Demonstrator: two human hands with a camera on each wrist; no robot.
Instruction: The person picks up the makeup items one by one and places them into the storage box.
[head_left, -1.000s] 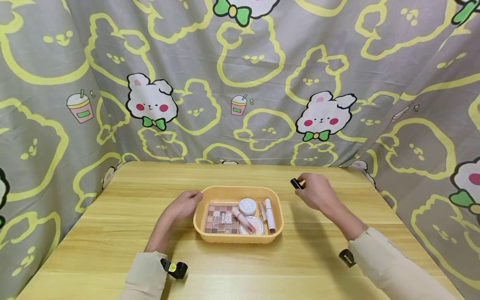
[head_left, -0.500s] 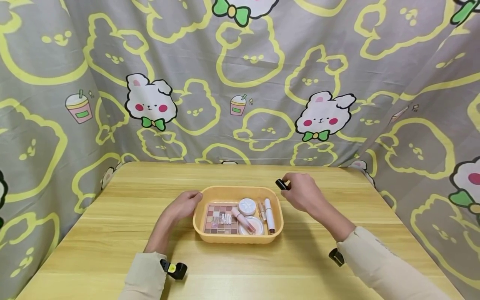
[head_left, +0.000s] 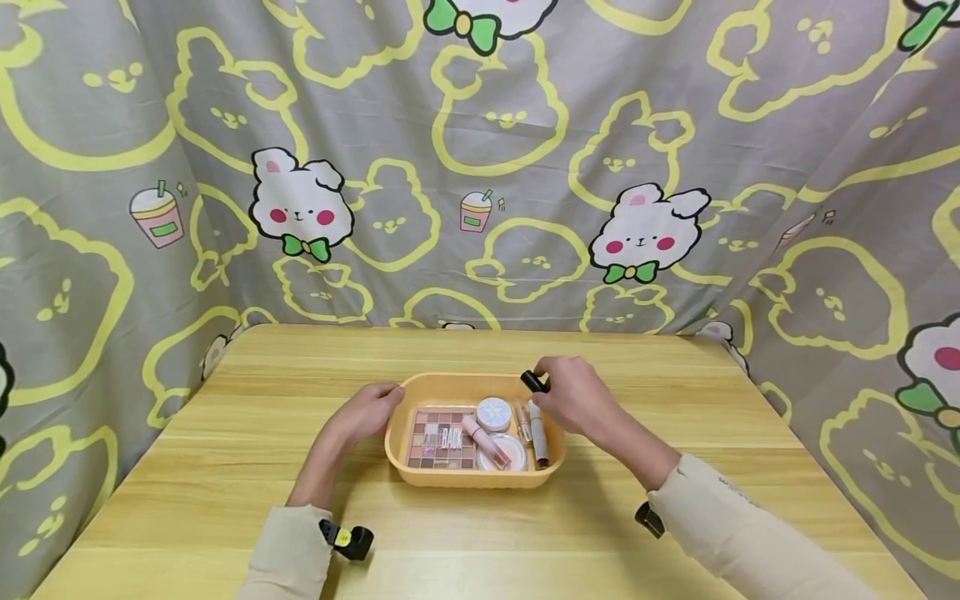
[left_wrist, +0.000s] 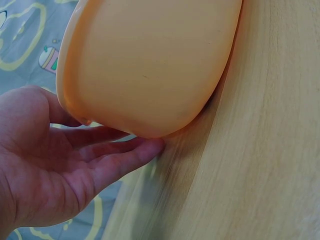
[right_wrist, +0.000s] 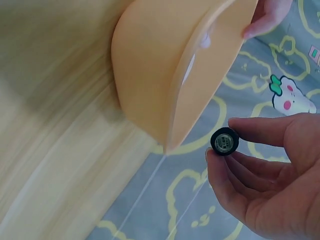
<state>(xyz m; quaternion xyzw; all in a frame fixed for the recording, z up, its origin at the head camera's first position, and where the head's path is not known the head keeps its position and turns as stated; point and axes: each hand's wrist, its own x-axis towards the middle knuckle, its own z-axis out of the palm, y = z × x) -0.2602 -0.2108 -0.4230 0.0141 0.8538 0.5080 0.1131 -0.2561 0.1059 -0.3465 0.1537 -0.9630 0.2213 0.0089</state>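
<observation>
A yellow-orange plastic basket (head_left: 474, 478) stands on the wooden table in the head view, holding makeup. My left hand (head_left: 369, 410) grips its left end, thumb at the rim and fingers against the outer wall (left_wrist: 150, 70) in the left wrist view. Between thumb and fingertips, my right hand (head_left: 576, 395) pinches a small black lipstick tube (head_left: 534, 382) above the basket's back right corner. The right wrist view shows the tube's round labelled end (right_wrist: 224, 141). Inside the basket lie an eyeshadow palette (head_left: 441, 439), a pink lip gloss tube (head_left: 486, 442) and a white round case (head_left: 494, 414).
Also in the basket are a clear-lidded compact (head_left: 513, 453), a slim clear tube (head_left: 522, 422) and a white tube (head_left: 537, 437) along the right side. A patterned grey curtain (head_left: 420, 108) hangs behind the wooden table (head_left: 300, 358).
My right hand has moved left with the lipstick tube, from right of the basket to over its back right corner. The left hand and the basket have stayed in place.
</observation>
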